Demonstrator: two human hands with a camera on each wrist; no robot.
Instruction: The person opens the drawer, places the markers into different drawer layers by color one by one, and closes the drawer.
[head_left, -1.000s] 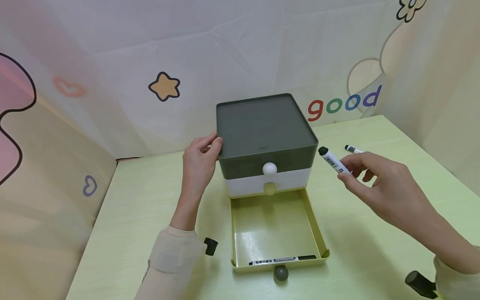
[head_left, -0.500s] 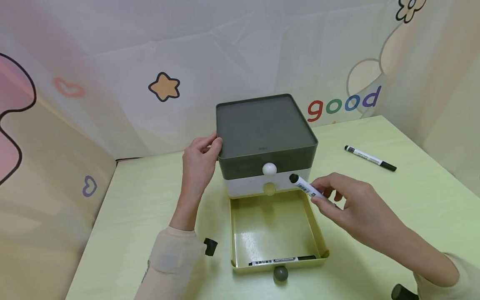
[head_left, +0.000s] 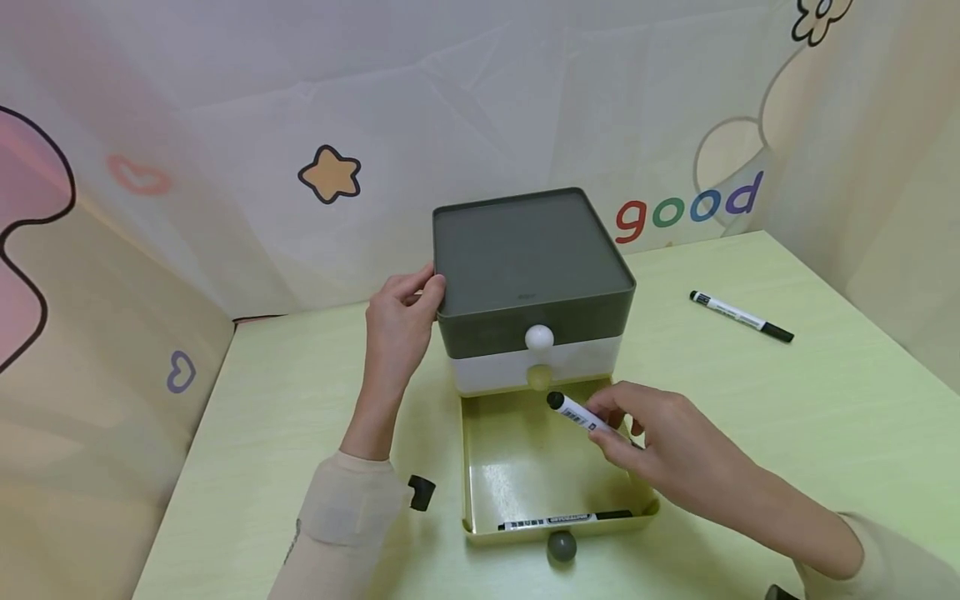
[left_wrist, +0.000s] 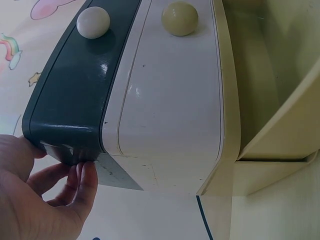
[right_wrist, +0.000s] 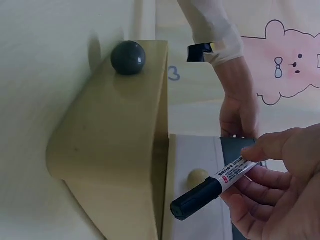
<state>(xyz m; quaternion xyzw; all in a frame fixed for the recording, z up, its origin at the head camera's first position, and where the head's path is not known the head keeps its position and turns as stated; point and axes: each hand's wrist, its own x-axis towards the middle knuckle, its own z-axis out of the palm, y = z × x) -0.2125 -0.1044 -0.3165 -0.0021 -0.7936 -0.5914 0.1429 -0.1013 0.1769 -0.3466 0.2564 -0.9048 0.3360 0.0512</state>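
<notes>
A small desktop drawer unit (head_left: pixel 525 258) has a dark grey top tier, a white middle tier and a yellow-green bottom drawer (head_left: pixel 517 467), which is pulled out. My left hand (head_left: pixel 401 321) rests its fingertips and thumb against the left side of the grey tier, near the top edge; the left wrist view shows this contact too. Between thumb and fingers, my right hand (head_left: pixel 660 442) pinches a white marker (head_left: pixel 577 414) with black ends, tilted above the open drawer. Another marker (head_left: pixel 566 522) lies inside along the drawer's front wall, behind the dark round knob (head_left: pixel 562 547).
On the table's right side lies a third white marker (head_left: pixel 741 317) with a black cap. A white knob (head_left: pixel 539 337) and a yellowish knob (head_left: pixel 539 377) stick out from the upper drawers. Printed cloth (head_left: pixel 480 100) hangs behind the table.
My right hand has carried the marker left and downward, from right of the unit to over the open drawer. The marker on the table came into full view. My left hand stays put.
</notes>
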